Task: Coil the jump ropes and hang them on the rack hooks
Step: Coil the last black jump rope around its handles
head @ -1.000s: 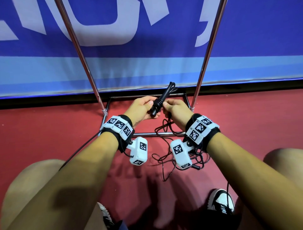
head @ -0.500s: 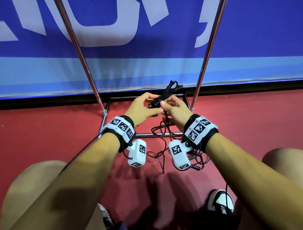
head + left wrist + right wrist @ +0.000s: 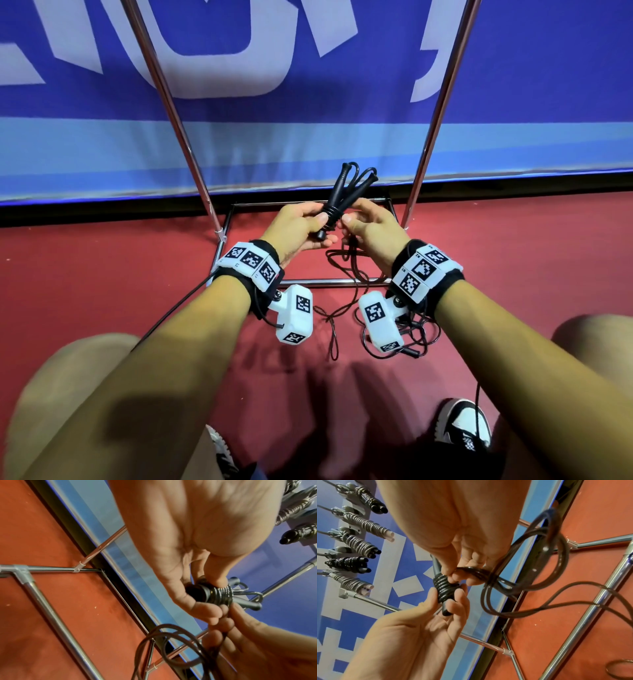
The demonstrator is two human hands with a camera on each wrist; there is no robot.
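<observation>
So, left hand (image 3: 297, 229): fingers curl round the two black handles (image 3: 337, 202), thumb on the wraps.
Right hand (image 3: 371, 229): fingertips pinch the rope cord (image 3: 471, 573) just beside the wraps.
Jump rope: held up between both hands, handles pointing to 12 o'clock.
Loose cord (image 3: 337, 318): lies on the red floor (image 3: 102, 291) at 6 o'clock.
Rack (image 3: 164, 85): five wound ropes (image 3: 359, 545) hang on its hooks.

Both hands (image 3: 412, 635) on half-wound rope (image 3: 444, 588)
</observation>
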